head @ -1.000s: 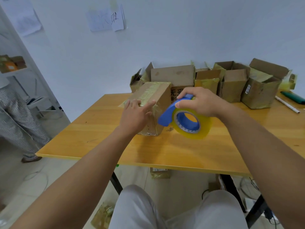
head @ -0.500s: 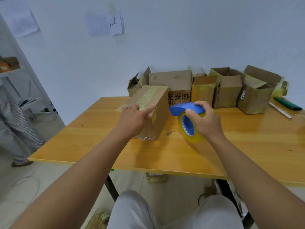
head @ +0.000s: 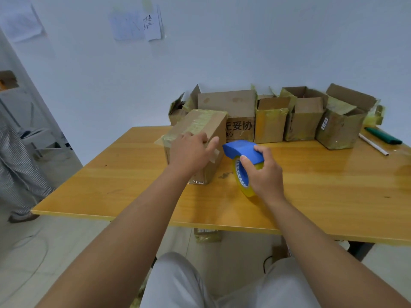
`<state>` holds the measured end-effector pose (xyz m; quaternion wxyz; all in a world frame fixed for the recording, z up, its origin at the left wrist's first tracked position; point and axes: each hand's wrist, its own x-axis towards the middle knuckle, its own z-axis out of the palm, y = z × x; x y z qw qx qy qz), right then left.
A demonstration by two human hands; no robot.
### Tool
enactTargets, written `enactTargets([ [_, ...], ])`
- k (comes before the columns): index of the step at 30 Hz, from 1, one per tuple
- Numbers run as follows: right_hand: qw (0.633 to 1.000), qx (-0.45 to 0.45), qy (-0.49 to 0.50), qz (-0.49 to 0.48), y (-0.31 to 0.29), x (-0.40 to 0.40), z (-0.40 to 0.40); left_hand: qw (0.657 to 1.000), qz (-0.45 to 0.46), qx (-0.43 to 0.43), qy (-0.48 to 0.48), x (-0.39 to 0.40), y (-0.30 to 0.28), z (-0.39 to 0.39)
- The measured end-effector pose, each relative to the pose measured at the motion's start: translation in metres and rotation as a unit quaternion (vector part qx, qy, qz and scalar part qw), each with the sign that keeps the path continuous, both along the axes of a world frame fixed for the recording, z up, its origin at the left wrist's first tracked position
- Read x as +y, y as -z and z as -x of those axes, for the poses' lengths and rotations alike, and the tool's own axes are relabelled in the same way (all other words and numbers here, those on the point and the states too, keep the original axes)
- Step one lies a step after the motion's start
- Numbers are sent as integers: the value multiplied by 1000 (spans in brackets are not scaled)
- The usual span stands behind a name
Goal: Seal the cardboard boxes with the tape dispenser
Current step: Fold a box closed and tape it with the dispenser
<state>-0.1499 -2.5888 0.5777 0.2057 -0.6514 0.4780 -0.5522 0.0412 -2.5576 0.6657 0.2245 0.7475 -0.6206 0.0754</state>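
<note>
A small cardboard box [head: 205, 124] with yellowish tape along its top stands on the wooden table [head: 322, 192]. My left hand [head: 191, 152] lies on the box's near top edge, fingers over the tape and thumb against the right side. Just right of the box, my right hand [head: 264, 176] grips the blue tape dispenser [head: 241, 150] with its yellow tape roll, which rests on edge on the table. A short loose tape end sticks out at the box's right side.
A row of several cardboard boxes [head: 270, 121], some with open flaps, lines the back of the table against the wall. A green pen and a white stick [head: 373, 144] lie at the far right. A person in striped trousers [head: 15, 170] stands at the left.
My right hand has brought the dispenser down from the air onto the table beside the box and turned it edge-on. My left hand stays on the box top.
</note>
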Motion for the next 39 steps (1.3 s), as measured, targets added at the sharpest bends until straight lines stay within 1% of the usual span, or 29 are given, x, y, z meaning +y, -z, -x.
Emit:
enactTargets([
  [3,1000,-11,0,6,3,4,1,1000,16,-4,-19,-7,-1,-2],
  [6,1000,-15,4,14,6,8,1,999,23,-25,-7,-8,1,-6],
  [11,1000,-13,10,8,4,8,-1,1000,-9,-26,10,-6,1,-14],
  [14,1000,-14,9,2,3,7,-2,999,-12,-48,9,-6,1,-15],
  [19,1000,-10,11,11,4,8,-2,995,27,-94,5,-4,11,-15],
  [25,1000,-4,15,17,3,7,-3,996,40,-79,11,-4,19,-23],
  [27,1000,-4,17,17,4,6,-3,995,54,-82,0,-4,20,-19],
  [31,1000,-3,16,17,4,7,-3,987,82,-131,-44,0,27,-7],
  [33,1000,-3,17,17,4,6,-3,986,71,-146,-43,-2,24,-7],
  [37,1000,0,17,20,4,6,-2,985,23,-172,0,-4,9,-21],
  [39,1000,-2,16,18,4,6,-3,983,14,-182,18,-3,7,-28],
])
